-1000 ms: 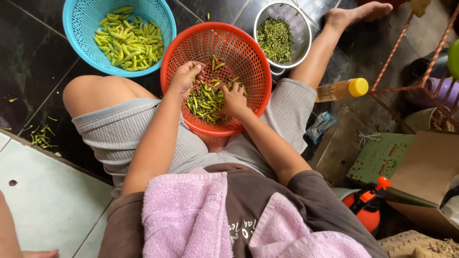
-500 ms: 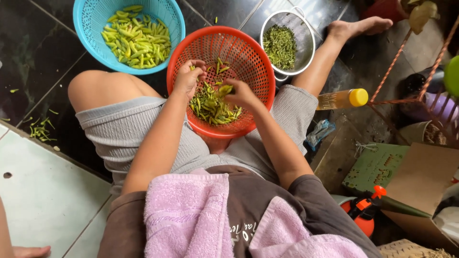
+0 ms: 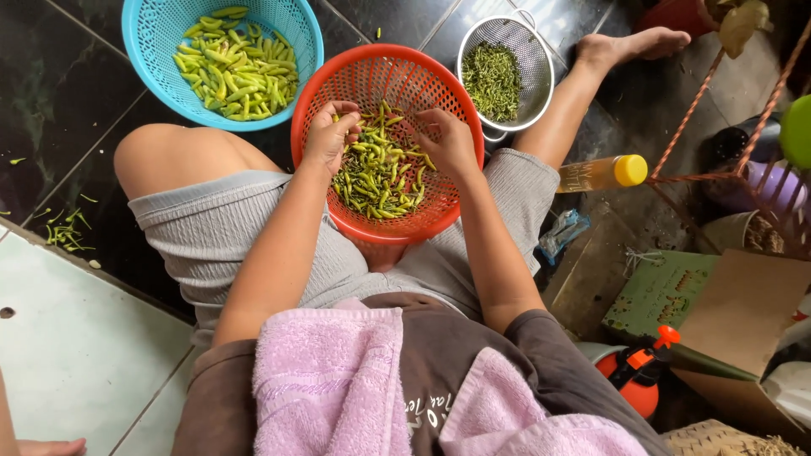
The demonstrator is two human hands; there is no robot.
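Hands in orange basket [image 3: 338, 84]: left hand [image 3: 328, 135] fingers curled, seemingly pinching green chili [image 3: 376, 173]; right hand [image 3: 452, 143] fingers bent over pile, grip unclear.

Dark, glossy floor tiles [image 3: 51, 93] with marbled veining and pale grout lines cover the ground, catching soft daylight. At lower left a raised pale green tiled step [image 3: 76, 371] meets them along a diagonal edge. To the right stand a rust-coloured metal rack [image 3: 718, 110], a brown cardboard box [image 3: 743, 312] and a green carton [image 3: 659, 291].
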